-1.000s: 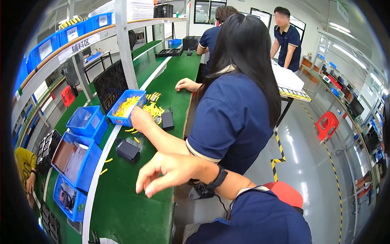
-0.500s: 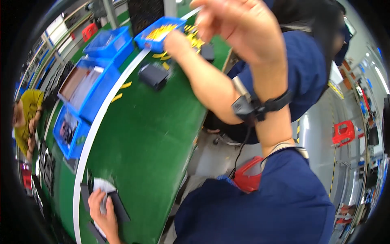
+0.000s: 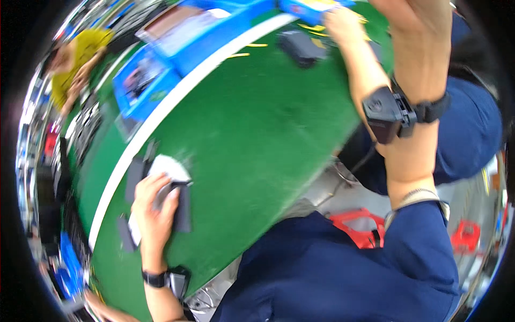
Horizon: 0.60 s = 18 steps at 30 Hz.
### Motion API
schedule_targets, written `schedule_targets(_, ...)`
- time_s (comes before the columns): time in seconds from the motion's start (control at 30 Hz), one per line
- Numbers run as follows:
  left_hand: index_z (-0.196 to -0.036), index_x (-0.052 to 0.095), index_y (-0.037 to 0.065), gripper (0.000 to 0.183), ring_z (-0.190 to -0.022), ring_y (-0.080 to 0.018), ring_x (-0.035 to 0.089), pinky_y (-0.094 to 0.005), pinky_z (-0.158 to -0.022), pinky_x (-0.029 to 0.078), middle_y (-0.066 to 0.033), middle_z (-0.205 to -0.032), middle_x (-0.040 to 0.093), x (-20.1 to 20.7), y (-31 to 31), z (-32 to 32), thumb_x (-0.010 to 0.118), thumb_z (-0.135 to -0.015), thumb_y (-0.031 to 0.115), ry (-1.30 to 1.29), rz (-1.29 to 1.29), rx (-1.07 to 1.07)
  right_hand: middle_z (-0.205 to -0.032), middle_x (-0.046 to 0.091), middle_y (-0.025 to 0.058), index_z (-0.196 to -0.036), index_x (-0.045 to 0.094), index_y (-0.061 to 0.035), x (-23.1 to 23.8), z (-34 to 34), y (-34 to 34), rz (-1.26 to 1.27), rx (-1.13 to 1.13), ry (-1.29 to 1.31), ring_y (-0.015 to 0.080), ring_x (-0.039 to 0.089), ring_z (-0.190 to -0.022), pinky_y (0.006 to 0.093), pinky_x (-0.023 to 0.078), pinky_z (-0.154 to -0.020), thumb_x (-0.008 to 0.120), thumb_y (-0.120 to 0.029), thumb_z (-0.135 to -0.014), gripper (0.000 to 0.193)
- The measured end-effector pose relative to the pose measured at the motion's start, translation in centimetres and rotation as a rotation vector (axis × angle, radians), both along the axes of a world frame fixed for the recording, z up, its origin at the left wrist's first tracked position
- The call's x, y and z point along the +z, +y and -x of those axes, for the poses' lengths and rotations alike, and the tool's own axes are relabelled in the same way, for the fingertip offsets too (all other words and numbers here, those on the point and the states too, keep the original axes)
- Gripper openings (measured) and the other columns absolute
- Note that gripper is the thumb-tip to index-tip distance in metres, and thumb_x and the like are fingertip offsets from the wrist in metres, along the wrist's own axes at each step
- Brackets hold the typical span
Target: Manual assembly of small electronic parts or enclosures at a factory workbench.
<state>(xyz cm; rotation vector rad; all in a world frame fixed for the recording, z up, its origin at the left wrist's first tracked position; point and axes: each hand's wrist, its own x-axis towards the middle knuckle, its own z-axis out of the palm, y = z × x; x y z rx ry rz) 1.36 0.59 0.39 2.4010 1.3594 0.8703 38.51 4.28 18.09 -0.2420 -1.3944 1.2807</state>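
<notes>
My left hand (image 3: 154, 206) is over the left part of the green table, its thumb and fingers curled round a small grey piece (image 3: 162, 197), blurred by motion. Under and beside that hand lie a white rounded sheet (image 3: 170, 167) and dark grey flat pieces (image 3: 183, 210), whose kind I cannot make out. Raised high at the upper right is my right hand (image 3: 416, 19). The top edge of the picture cuts off its fingers, so whether it holds anything is hidden. A black device (image 3: 385, 114) is strapped to my right forearm.
A co-worker's hand (image 3: 343, 24) reaches to a blue tray (image 3: 306, 11) at the far end of the green table (image 3: 241, 139). A black block (image 3: 301, 48) and yellow strips (image 3: 238, 55) lie nearby. Blue bins (image 3: 179, 83) line the left side. A red stool (image 3: 359, 228) stands below.
The whole view has swung, so the table and bins sit higher and further right. My right hand's fingers have left the picture. My left hand stays at the same pieces.
</notes>
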Motion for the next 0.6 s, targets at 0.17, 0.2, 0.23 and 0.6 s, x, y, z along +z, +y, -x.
schedule_targets(0.17,-0.105,0.064,0.004,0.036,-0.107,-0.0302,0.055,-0.0383,-0.092,0.043,-0.015,-0.115,0.06,1.1,-0.6,-0.3,0.073,-0.071,0.013,0.078,0.032,0.03,-0.079,0.063,0.0076,-0.095,0.061,0.0043,-4.7,5.4,6.0,-0.138,-0.071,-0.306,0.0145,0.061,-0.068,0.0275,0.051,-0.065,0.054,-0.017,-0.091,0.023)
schedule_targets(0.2,-0.108,0.062,0.004,0.04,-0.109,-0.0301,0.053,-0.0382,-0.093,0.043,-0.015,-0.117,0.058,1.7,-1.2,-0.1,0.073,-0.071,0.015,0.107,0.048,0.062,-0.078,0.063,0.0066,-0.094,0.062,0.0029,-5.7,7.9,5.8,-0.029,-0.067,-0.319,0.0134,0.061,-0.067,0.0259,0.051,-0.063,0.055,-0.017,-0.09,0.022)
schedule_targets(0.23,-0.111,0.061,0.005,0.045,-0.111,-0.03,0.051,-0.0382,-0.093,0.042,-0.0149,-0.119,0.056,1.9,-1.4,-0.2,0.074,-0.07,0.016,0.127,0.061,0.077,-0.078,0.063,0.0057,-0.094,0.063,0.0015,-6.7,10.1,5.5,0.077,-0.079,-0.343,0.0124,0.061,-0.066,0.0243,0.051,-0.062,0.057,-0.017,-0.089,0.02)
schedule_targets(0.6,-0.113,0.056,0.002,0.061,-0.115,-0.0376,0.045,-0.0422,-0.098,0.036,-0.0198,-0.12,0.048,0.4,-3.1,-1.2,0.078,-0.057,0.007,0.015,0.152,0.11,-0.065,0.065,0.0075,-0.076,0.067,-0.0012,-17.4,17.0,5.5,0.352,0.046,-0.537,0.0114,0.062,-0.057,0.0251,0.05,-0.05,0.063,-0.015,-0.082,0.015)
